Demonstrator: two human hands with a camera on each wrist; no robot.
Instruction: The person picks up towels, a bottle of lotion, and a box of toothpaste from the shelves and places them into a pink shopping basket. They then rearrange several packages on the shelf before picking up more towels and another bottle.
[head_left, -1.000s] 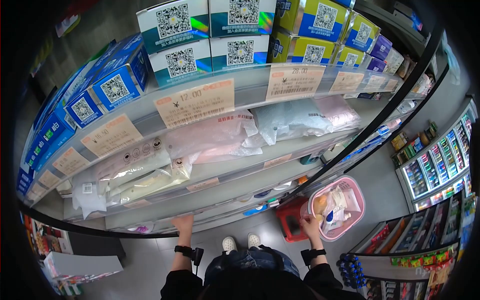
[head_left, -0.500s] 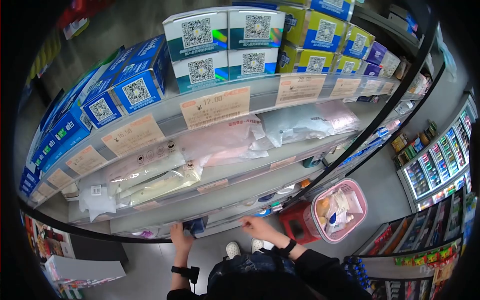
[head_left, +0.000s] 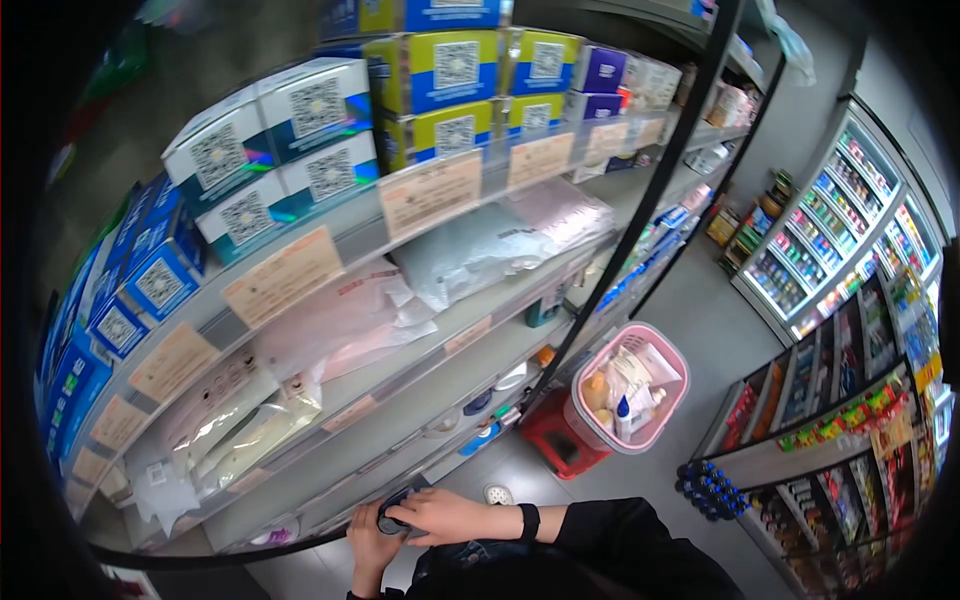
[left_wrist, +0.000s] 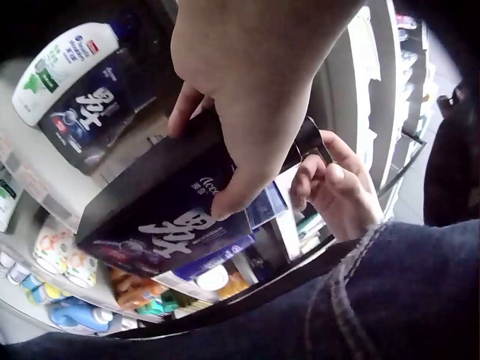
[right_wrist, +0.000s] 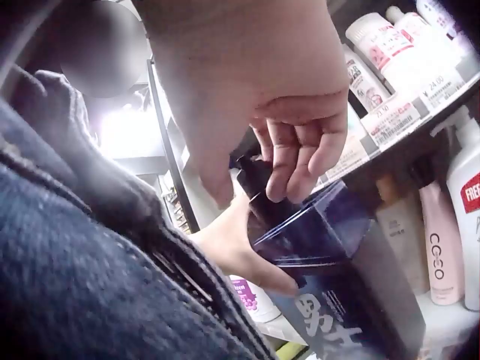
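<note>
A dark blue bottle with white lettering is gripped near its top by my left hand, thumb across the front. In the right wrist view, the same bottle leans, and my left hand lies around its shoulder. My right hand has its fingers curled round the black pump top. The head view has both hands close together at the shelf's lower edge, left hand beside right hand, with the bottle mostly hidden by them.
Boxes and wrapped packs fill the upper shelves. A pink basket holding several items stands right of the hands, by a red basket. Beside the gripped bottle are a white bottle and another dark blue one.
My right hand has moved left from the pink basket to the bottle's pump top. My left hand has taken hold of the bottle. The head view has turned towards the right.
</note>
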